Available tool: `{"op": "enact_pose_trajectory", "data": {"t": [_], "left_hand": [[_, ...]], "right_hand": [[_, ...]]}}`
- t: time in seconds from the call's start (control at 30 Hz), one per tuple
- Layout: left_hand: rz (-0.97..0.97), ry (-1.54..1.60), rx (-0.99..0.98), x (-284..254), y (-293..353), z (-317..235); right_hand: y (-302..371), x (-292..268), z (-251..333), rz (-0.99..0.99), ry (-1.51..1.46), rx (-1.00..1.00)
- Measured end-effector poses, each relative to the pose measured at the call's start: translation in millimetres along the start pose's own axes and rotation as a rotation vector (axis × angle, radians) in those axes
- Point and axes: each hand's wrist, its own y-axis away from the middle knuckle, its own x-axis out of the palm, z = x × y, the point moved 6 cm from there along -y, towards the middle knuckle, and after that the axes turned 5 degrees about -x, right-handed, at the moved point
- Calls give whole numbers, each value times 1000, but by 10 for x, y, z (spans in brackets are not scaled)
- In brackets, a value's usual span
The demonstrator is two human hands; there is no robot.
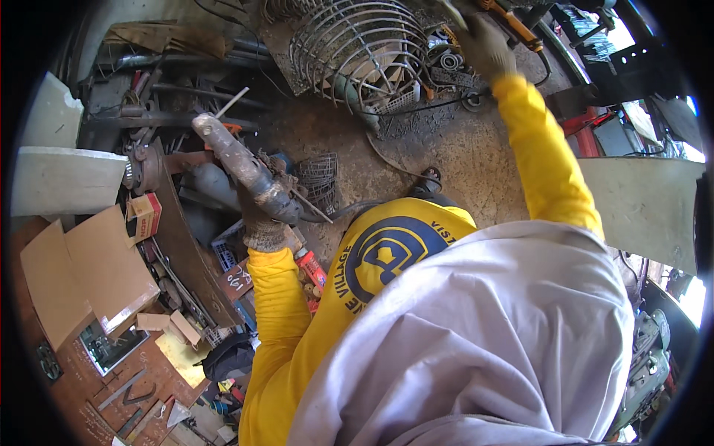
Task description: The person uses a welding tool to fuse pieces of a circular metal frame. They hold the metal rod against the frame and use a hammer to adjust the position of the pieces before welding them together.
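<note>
My left hand [262, 232], in a knit work glove, is closed around the handle of a worn, grey welding electrode holder [242, 160]. A thin pale rod [233, 102] sticks out near its far tip, and another thin rod [312, 206] shows by the handle. My right arm reaches far forward. The gloved right hand [487, 50] is closed on a pale, slim stick-like thing [452, 13] whose kind I cannot make out. An orange power tool [512, 22] lies just right of that hand. Left of it stands a large round cage of bent metal rods [357, 56].
A cable [394, 160] runs across the stained floor [461, 160]. A small wire basket [317, 181] stands near the electrode holder. Metal pipes and scrap crowd the left, with a cardboard sheet [97, 260] and a brown bench [82, 386]. A pale panel [643, 197] stands at right.
</note>
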Motion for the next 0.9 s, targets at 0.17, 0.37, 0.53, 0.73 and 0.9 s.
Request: {"op": "enact_pose_trajectory", "data": {"t": [0.17,0.37,0.53,0.73,0.9], "left_hand": [[216,376,-151,30,-29,216],[236,357,-120,-330,142,678],[191,-384,259,-539,287,723],[210,284,98,-952,105,1324],[145,547,2,-906,81,1563]], "right_hand": [[2158,154,-170,-57,-322,447],[5193,556,-492,352,-149,856],[7060,499,-746,811,39,1200],[7040,410,-615,785,-13,1305],[6513,390,-632,642,-103,1316]]}}
